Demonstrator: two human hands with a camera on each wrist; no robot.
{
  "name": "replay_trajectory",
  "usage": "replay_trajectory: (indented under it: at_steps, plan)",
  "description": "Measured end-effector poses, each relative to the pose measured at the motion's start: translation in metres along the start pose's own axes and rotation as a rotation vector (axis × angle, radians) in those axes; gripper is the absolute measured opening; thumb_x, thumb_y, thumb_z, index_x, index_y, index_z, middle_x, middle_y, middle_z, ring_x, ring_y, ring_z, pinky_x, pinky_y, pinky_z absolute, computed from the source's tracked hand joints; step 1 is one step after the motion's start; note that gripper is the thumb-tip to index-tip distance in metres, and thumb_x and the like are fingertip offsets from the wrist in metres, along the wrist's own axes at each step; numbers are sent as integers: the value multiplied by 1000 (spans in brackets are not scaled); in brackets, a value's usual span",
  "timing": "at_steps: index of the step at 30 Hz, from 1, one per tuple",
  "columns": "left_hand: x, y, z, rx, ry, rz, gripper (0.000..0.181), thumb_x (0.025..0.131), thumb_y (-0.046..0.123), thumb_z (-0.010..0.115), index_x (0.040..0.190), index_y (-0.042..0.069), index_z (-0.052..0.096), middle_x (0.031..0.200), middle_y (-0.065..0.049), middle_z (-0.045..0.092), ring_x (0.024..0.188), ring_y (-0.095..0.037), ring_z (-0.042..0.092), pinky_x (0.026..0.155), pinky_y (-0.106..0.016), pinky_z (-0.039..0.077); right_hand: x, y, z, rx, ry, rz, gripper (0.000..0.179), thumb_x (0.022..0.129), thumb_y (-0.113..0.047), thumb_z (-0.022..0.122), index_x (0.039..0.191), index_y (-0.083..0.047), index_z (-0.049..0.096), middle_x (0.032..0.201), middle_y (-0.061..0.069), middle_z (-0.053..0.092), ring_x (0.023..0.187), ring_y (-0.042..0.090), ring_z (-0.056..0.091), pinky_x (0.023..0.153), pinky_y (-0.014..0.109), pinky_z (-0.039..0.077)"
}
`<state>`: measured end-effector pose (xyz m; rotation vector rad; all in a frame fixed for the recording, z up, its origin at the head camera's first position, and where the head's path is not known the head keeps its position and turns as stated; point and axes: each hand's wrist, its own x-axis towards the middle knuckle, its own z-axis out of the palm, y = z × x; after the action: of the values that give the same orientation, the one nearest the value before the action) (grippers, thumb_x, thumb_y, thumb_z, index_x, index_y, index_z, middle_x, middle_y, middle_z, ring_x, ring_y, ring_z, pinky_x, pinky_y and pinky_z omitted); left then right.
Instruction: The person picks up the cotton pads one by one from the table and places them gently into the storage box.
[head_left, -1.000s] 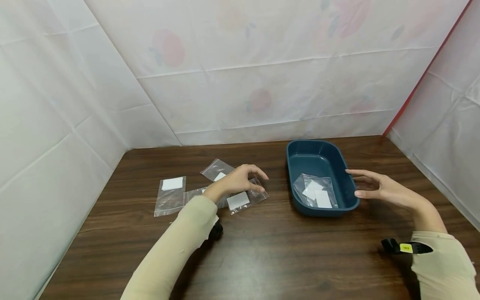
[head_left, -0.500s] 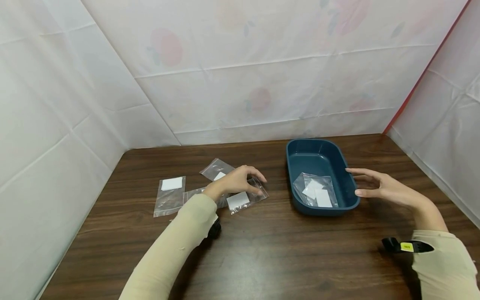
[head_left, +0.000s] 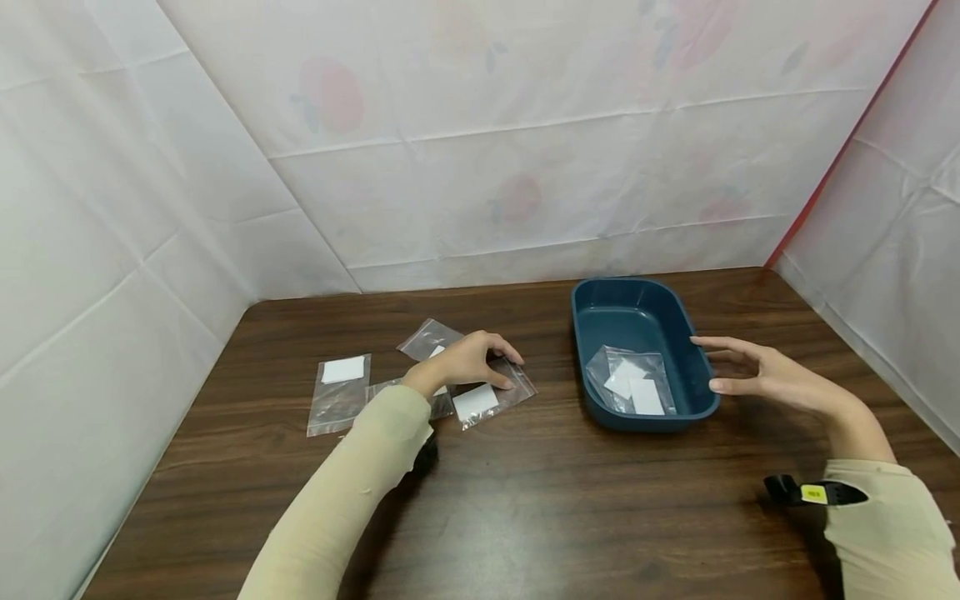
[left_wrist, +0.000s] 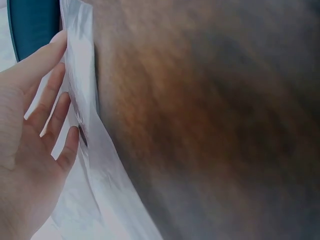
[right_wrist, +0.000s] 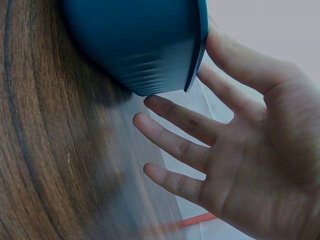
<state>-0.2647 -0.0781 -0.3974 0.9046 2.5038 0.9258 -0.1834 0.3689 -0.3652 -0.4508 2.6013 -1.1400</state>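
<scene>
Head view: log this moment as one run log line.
left hand: over clear plastic bag with white card, contact unclear | right hand: touching blue oblong plastic tub | inside tub: clear bags with white cards

L hand (head_left: 467, 360) & R hand (head_left: 776, 379) bare to wrist. L sleeve (head_left: 337, 504): long, pale yel.-grn, w/ sm. wrinkles, uneven hem. R sleeve (head_left: 885, 533): same col. Nr its hem edge, blk strap (head_left: 846, 494) w/ yel. label (head_left: 813, 493), lettering too sm. to read, & blk block (head_left: 782, 491). Blk device (head_left: 426, 457) by L sleeve's hem, detail unclear.
</scene>
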Motion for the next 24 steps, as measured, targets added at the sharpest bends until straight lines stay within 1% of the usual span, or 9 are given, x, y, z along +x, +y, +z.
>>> replay_trajectory:
  at_steps: [4, 9, 14, 19, 22, 24]
  plan:
    - [1, -1, 1, 14, 5, -1, 33, 81, 17, 84, 112, 18, 74, 116, 4, 65, 109, -13, 56, 97, -30, 45, -1, 0, 1, -4, -1, -5, 66, 96, -23, 67, 153, -10, 36, 150, 25, 38, 130, 46, 41, 92, 62, 42]
    - [1, 2, 1, 38, 7, 23, 32, 81, 18, 84, 111, 16, 75, 115, 3, 66, 110, -16, 55, 99, -32, 44, -1, 0, 2, -8, 7, -1, 66, 96, -26, 67, 153, -11, 37, 149, 23, 39, 130, 43, 42, 92, 59, 43]
    - [1, 6, 1, 47, -3, 25, 30, 82, 18, 83, 111, 14, 75, 115, 1, 65, 110, -17, 57, 98, -32, 45, -2, 1, 2, 0, 7, 3, 66, 96, -27, 67, 153, -12, 37, 150, 24, 39, 131, 45, 41, 93, 64, 42]
    - [1, 7, 0, 76, -2, 43, 29, 83, 18, 82, 110, 13, 75, 114, 0, 65, 108, -17, 58, 96, -32, 46, -2, 2, 2, 9, 7, 4, 66, 96, -27, 67, 153, -12, 37, 151, 23, 37, 131, 45, 40, 93, 64, 41]
    - [1, 6, 0, 92, 10, 51, 27, 82, 19, 83, 108, 13, 76, 112, 1, 66, 107, -16, 58, 96, -32, 45, 0, 2, 2, 7, 5, -5, 66, 96, -27, 67, 153, -12, 37, 151, 22, 36, 132, 45, 39, 93, 62, 42]
    - [1, 7, 0, 96, 18, 56, 26, 82, 19, 83, 107, 13, 76, 110, 1, 67, 106, -16, 59, 96, -32, 46, 1, 2, 2, 0, 5, -8, 66, 96, -27, 67, 153, -12, 37, 152, 21, 36, 131, 43, 39, 92, 58, 44]
